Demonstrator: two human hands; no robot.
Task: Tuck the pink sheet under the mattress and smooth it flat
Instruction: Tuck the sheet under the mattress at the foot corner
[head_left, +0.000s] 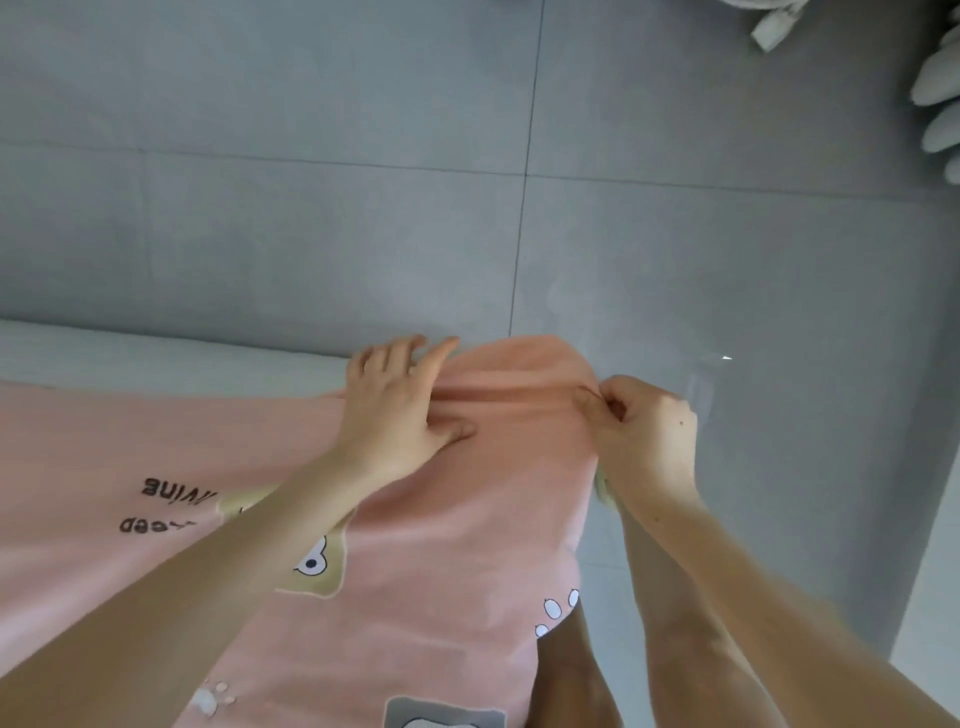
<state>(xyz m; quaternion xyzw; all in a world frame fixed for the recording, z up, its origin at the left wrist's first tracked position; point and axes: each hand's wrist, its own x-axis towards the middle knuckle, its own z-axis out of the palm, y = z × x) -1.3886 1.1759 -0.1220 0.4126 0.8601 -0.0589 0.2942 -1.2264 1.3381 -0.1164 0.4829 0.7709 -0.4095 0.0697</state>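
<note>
The pink sheet (457, 525), printed with cartoon animals, paw marks and dark lettering, covers the near corner of the mattress (156, 358), whose pale side shows as a strip at the left. My left hand (400, 405) lies flat on the sheet at the corner, fingers spread and reaching over the far edge. My right hand (644, 431) is curled at the sheet's right edge and pinches a fold of the fabric, pulling it taut. A ridge of cloth runs between the two hands.
Grey floor tiles (363, 182) fill the space beyond the bed. White fluffy things (940, 104) lie at the top right corner. My leg (571, 675) stands below the sheet's right edge, next to a pale floor strip at the right.
</note>
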